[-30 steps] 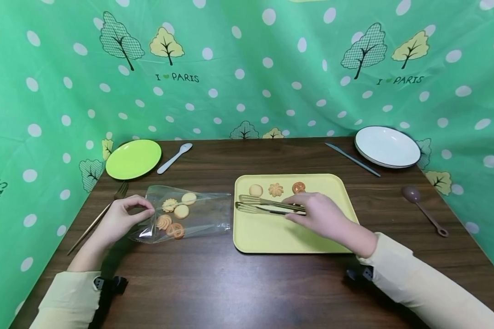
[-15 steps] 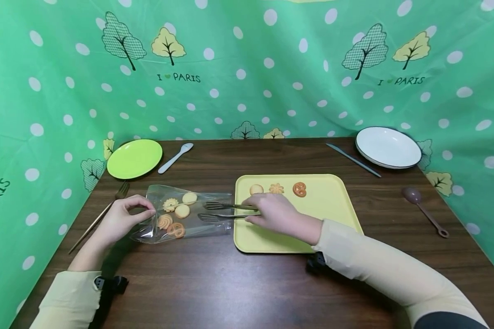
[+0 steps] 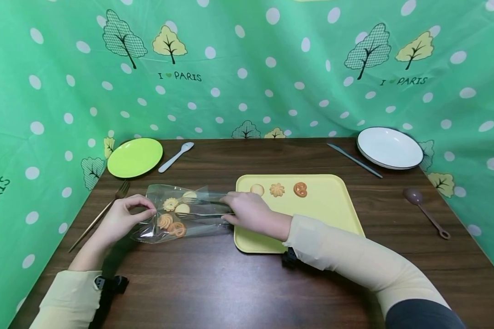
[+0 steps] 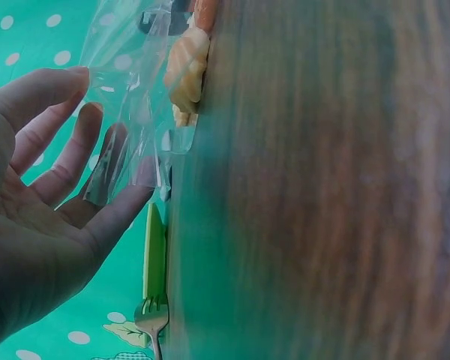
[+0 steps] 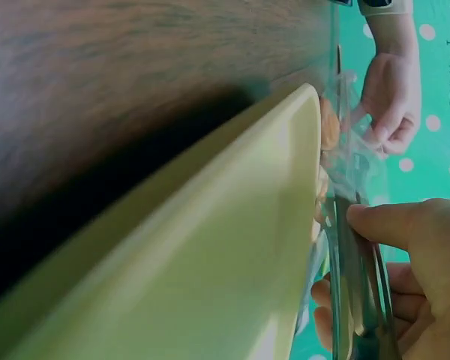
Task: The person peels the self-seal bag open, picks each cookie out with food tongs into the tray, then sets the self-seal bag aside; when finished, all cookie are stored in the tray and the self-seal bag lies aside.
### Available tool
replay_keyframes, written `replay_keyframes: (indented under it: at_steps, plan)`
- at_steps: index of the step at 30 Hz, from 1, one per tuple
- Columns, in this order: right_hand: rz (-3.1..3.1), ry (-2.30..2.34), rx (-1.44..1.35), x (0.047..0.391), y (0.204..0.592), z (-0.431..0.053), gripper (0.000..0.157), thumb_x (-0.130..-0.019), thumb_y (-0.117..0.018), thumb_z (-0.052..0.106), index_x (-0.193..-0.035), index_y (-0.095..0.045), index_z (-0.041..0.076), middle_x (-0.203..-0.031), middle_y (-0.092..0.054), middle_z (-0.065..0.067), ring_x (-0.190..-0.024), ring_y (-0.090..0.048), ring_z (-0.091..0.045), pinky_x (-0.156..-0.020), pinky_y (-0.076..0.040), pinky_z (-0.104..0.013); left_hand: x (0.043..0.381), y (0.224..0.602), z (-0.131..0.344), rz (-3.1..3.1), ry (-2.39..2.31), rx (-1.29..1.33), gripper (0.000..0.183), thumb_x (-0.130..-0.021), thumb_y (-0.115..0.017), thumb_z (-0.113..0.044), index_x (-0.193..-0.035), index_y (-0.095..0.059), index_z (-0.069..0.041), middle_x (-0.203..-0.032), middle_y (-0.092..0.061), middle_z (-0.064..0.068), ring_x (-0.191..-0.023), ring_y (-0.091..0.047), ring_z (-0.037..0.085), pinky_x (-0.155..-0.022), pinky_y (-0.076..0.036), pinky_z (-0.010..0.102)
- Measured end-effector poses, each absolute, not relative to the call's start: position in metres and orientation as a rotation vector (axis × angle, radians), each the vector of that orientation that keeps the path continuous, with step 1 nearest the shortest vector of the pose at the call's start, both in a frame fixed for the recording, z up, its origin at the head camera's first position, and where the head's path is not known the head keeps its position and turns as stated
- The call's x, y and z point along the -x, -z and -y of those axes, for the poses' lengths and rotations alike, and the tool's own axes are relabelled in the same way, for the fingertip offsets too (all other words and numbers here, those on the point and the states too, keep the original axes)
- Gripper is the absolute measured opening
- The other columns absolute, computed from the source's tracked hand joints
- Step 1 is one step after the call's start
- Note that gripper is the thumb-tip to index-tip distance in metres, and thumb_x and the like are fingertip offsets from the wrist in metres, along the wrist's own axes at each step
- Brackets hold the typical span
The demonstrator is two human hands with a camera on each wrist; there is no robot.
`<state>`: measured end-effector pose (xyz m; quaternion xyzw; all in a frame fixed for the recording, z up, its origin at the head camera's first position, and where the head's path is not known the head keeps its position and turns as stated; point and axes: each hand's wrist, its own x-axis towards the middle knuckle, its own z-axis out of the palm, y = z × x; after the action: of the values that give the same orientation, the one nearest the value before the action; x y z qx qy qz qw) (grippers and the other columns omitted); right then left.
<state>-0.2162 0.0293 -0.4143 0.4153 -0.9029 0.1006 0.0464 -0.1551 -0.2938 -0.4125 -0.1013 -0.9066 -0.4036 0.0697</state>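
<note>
My left hand (image 3: 123,219) pinches the far left edge of a clear plastic bag (image 3: 207,229) lying on the table. Inside the bag are several cookies (image 3: 165,222), some round, one a pretzel shape. In the right wrist view, my right hand (image 5: 412,262) holds a pair of metal tongs (image 5: 352,281) between thumb and fingers. The tongs' slotted ends reach into the bag beside the cookies. Below the right hand lies a yellow tray (image 3: 313,224), with a round cookie (image 3: 257,189), a flower-shaped cookie (image 3: 277,189) and a pretzel cookie (image 3: 300,189) near its back edge.
A green plate (image 3: 135,157), a pale spoon (image 3: 176,157) and a fork (image 3: 99,216) lie on the left. To the right are a white dish (image 3: 389,147), a blue-grey knife (image 3: 354,160) and a brown spoon (image 3: 426,213). A green curtain (image 3: 247,82) hangs behind.
My right hand has moved left from over the tray, carrying the tongs into the bag; its upper film now bulges slightly. The left hand keeps its pinch.
</note>
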Motion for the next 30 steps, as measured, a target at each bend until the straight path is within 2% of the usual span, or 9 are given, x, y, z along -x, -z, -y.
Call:
replay_keyframes:
  at_steps: [4, 11, 19, 25, 30]
  plan:
    - [2.784, -0.296, -1.268, 0.215, 0.415, -0.025, 0.041, -0.088, -0.066, 0.036, -0.123, -0.062, 0.016, -0.115, -0.065, 0.001, -0.092, -0.066, -0.017, -0.072, -0.054, -0.036, 0.162, 0.425, 0.3, 2.719, 1.221, 0.309, 0.007, -0.082, -0.072, -0.004, -0.088, -0.07, -0.007, -0.087, -0.066, 0.006, -0.082, -0.057, 0.004, -0.077, -0.043, 0.022]
    - [2.821, -0.294, -1.245, 0.212, 0.41, -0.036, 0.041, -0.088, -0.066, 0.036, -0.123, -0.062, 0.016, -0.121, -0.064, 0.0, -0.099, -0.065, -0.017, -0.073, -0.054, -0.036, 0.169, 0.44, 0.309, 2.727, 1.246, 0.278, 0.007, -0.083, -0.074, -0.018, -0.088, -0.071, -0.015, -0.087, -0.066, -0.001, -0.085, -0.059, 0.004, -0.078, -0.045, 0.027]
    - [2.816, -0.37, -1.247, 0.212, 0.413, -0.044, 0.043, -0.086, -0.069, 0.037, -0.123, -0.062, 0.014, -0.119, -0.065, -0.001, -0.105, -0.063, -0.017, -0.076, -0.053, -0.037, 0.167, 0.438, 0.308, 2.732, 1.239, 0.255, 0.007, -0.083, -0.074, -0.017, -0.088, -0.071, -0.014, -0.087, -0.066, -0.001, -0.084, -0.059, 0.005, -0.076, -0.045, 0.023]
    - [2.8, -0.351, -1.251, 0.214, 0.416, -0.039, 0.042, -0.087, -0.067, 0.036, -0.125, -0.061, 0.017, -0.124, -0.063, -0.002, -0.105, -0.064, -0.019, -0.074, -0.054, -0.036, 0.167, 0.437, 0.308, 2.739, 1.242, 0.263, 0.007, -0.083, -0.074, -0.018, -0.089, -0.07, -0.015, -0.088, -0.066, -0.001, -0.085, -0.059, 0.005, -0.077, -0.046, 0.027]
    - [2.798, -0.364, -1.244, 0.213, 0.416, -0.044, 0.04, -0.088, -0.067, 0.034, -0.123, -0.062, 0.016, -0.12, -0.064, -0.001, -0.102, -0.064, -0.017, -0.075, -0.053, -0.035, 0.167, 0.438, 0.309, 2.73, 1.247, 0.273, 0.007, -0.083, -0.074, -0.017, -0.089, -0.07, -0.015, -0.088, -0.066, 0.0, -0.085, -0.059, 0.005, -0.078, -0.045, 0.027]
